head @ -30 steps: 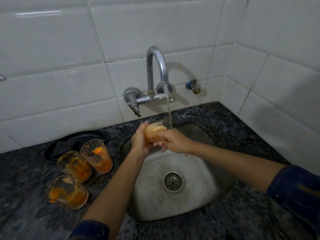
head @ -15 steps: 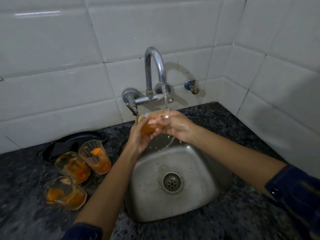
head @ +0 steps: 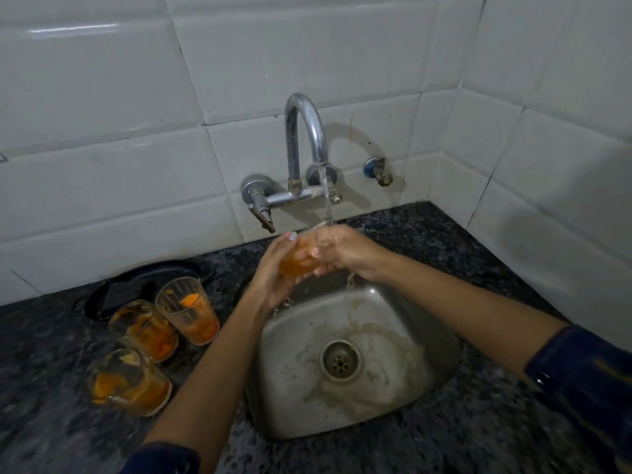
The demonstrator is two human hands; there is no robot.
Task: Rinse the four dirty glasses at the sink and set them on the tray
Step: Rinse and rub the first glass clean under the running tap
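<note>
Both of our hands meet under the running tap (head: 306,145), above the back edge of the sink (head: 441,371). Our left hand (head: 273,268) cups the held glass (head: 299,263) from below and behind, fingers wrapped round its wall; our right hand (head: 345,253) closes over its front, fingers curled against the same wall. The glass lies tilted, its long axis running roughly left to right between the palms; the mouth appears to face up and to the right, toward the stream, though the fingers hide the rim and we cannot be sure. Orange residue coats its inside.

Three dirty glasses stand on the counter (head: 478,439) left of the sink: the rear glass (head: 188,314), the middle glass (head: 145,328) and the near glass (head: 128,381). The dark tray (head: 136,278) lies just behind them, against the wall.

Risks, in our judgement: the wet wall may slip through the fingers and strike the steel basin; water hitting the tilted glass may splash onto the counter; and our left forearm passes near the standing glasses, so a careless withdrawal could topple one.
</note>
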